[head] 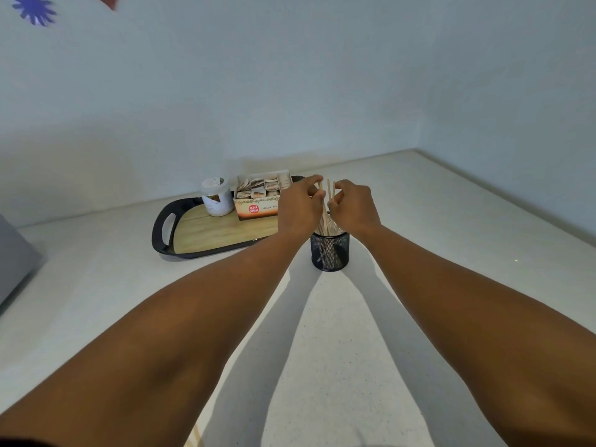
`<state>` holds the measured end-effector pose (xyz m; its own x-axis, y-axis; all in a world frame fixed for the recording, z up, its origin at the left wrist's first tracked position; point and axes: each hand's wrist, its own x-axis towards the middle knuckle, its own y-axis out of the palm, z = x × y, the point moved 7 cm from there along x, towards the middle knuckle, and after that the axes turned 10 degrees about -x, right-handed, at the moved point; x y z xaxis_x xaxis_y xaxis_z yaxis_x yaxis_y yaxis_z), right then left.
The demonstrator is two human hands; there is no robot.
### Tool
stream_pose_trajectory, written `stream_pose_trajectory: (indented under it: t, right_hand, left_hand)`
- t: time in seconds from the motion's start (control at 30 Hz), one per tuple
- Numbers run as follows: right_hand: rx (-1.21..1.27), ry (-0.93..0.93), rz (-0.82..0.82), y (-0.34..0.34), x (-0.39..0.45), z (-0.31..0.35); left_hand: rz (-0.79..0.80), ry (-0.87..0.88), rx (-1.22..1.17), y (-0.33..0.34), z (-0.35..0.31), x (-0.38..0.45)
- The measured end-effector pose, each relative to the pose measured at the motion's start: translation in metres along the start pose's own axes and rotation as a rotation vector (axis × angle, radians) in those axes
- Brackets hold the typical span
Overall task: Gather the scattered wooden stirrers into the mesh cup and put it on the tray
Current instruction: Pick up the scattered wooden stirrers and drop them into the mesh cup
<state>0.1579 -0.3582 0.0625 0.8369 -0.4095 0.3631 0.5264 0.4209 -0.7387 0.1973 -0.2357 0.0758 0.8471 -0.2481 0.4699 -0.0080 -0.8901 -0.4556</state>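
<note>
A black mesh cup (329, 251) stands on the white counter, just right of the tray (167, 225). Several wooden stirrers (326, 217) stand upright in it, their tops sticking out above the rim. My left hand (298, 206) and my right hand (353, 206) are both above the cup, fingers curled and pinching the stirrers' upper ends from either side. The tray is black-rimmed with a wooden floor and sits left of the cup. More stirrer ends (195, 438) show at the bottom edge of the view, beside my left forearm.
On the tray stand a white jar (217, 198) and a box of tea bags (263, 196), at its back. A grey object (16, 256) lies at the far left. Walls close the counter at the back and right.
</note>
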Motion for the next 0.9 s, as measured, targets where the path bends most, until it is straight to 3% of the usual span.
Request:
stream_pose_trajectory:
  t: [0.13, 0.43, 0.9]
  right_hand:
    - [-0.052, -0.006, 0.007, 0.001, -0.001, -0.003]
    - [0.025, -0.086, -0.072, -0.005, -0.005, 0.02]
    - [0.109, -0.362, 0.197, 0.058, -0.063, 0.104]
  left_hand:
    - [0.059, -0.075, 0.122, 0.004, 0.014, 0.001]
    - [0.017, -0.11, 0.125, -0.037, 0.028, -0.006]
    - [-0.054, -0.274, 0.248, -0.135, 0.095, -0.069]
